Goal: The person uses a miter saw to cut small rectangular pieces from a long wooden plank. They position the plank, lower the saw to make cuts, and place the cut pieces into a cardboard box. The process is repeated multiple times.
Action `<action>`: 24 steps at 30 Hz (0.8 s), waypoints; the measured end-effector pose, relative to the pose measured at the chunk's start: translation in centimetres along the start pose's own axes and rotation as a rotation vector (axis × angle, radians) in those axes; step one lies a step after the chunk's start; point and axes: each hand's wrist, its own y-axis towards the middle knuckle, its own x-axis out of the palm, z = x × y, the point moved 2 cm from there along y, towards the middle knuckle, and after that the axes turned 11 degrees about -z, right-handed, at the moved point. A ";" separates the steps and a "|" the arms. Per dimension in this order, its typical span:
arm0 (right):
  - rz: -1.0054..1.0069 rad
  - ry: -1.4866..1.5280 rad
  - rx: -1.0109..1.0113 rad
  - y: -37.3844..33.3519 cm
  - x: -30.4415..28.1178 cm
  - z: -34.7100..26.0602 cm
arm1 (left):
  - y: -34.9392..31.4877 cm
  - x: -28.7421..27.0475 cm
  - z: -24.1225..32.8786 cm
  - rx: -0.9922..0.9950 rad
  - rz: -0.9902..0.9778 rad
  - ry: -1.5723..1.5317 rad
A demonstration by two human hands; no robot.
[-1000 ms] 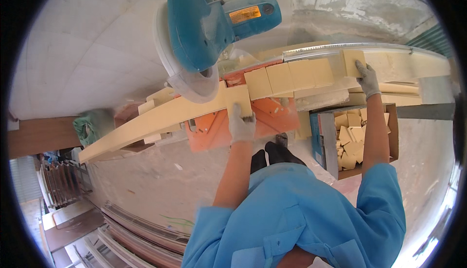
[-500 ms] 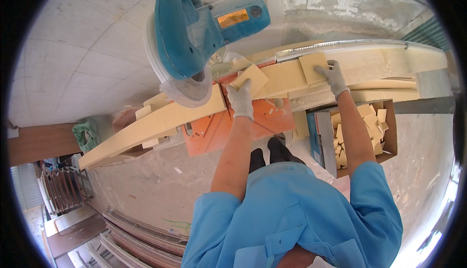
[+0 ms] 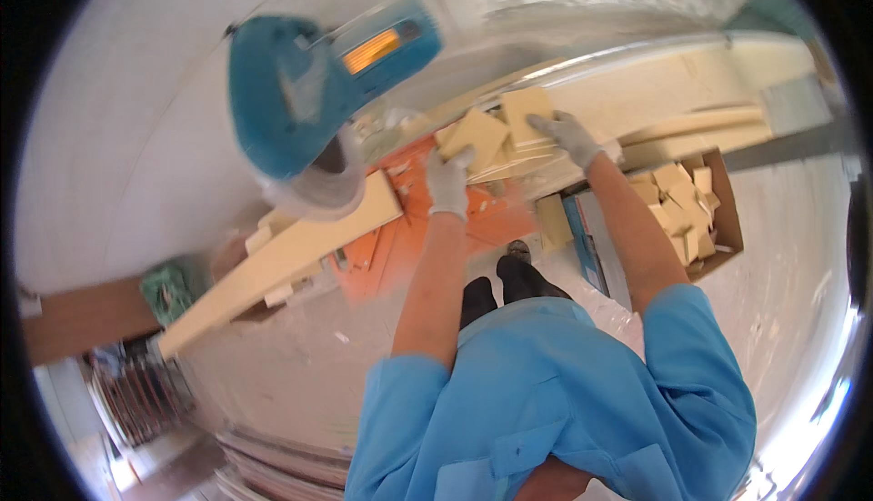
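My left hand (image 3: pixel 447 183) grips a wood block (image 3: pixel 475 135), and my right hand (image 3: pixel 566 134) lies on a second block (image 3: pixel 526 112) just to its right, both over the long plank (image 3: pixel 282 260) that runs away to the lower left of the grip. The power saw (image 3: pixel 300 101) hangs left of and beyond my left hand, above the plank. Right of and nearer than my right hand stands a cardboard box (image 3: pixel 723 219) with offcuts (image 3: pixel 677 201) lying in it.
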 end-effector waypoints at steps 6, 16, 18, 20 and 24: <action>0.049 0.021 -0.111 -1.2 2.3 1.1 | -0.5 0.5 -0.4 -0.003 -0.056 -0.121; 0.186 0.176 -0.133 -10.1 1.9 2.7 | -3.9 6.0 1.7 -0.153 -0.168 0.020; 0.275 0.366 -0.227 -14.1 0.1 4.4 | -5.3 9.7 0.9 -0.094 -0.297 0.089; 0.354 0.378 -0.510 -19.1 -3.1 7.1 | -6.4 14.7 -0.1 -0.291 -0.467 0.030; 0.479 0.204 -0.119 -29.6 -18.3 15.8 | -9.6 25.8 -1.2 -0.303 -0.883 0.235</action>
